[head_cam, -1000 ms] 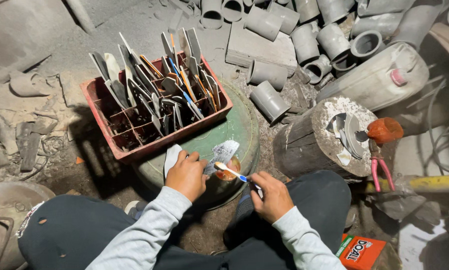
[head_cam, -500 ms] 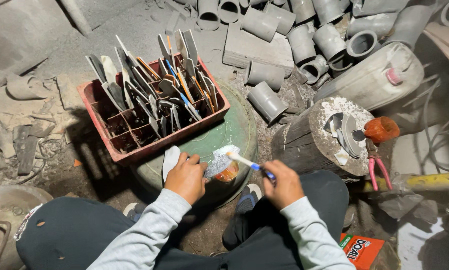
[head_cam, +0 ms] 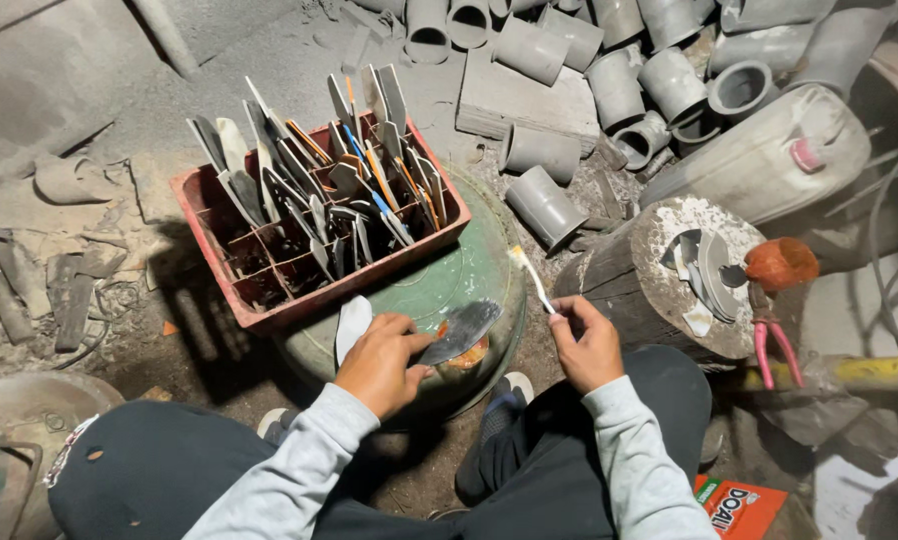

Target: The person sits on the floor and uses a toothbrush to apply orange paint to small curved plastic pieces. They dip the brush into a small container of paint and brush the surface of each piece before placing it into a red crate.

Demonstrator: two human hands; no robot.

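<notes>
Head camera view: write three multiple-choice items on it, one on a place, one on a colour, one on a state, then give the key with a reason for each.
1. Where does the red crate of cut pieces stand?
A. on the wooden stump
B. on the green round lid, ahead of the left hand
C. on the person's lap

2. What colour is the crate?
A. red
B. blue
C. yellow

3. What is the right hand doing?
A. lying open on the floor
B. gripping the pliers
C. holding a toothbrush with its bristles up

Key: B, the crate rests partly on the green lid beyond the left hand; A, its walls are plainly red; C, the fingers close on the toothbrush, bristle end raised, apart from the grey curved piece in the left hand.
</notes>
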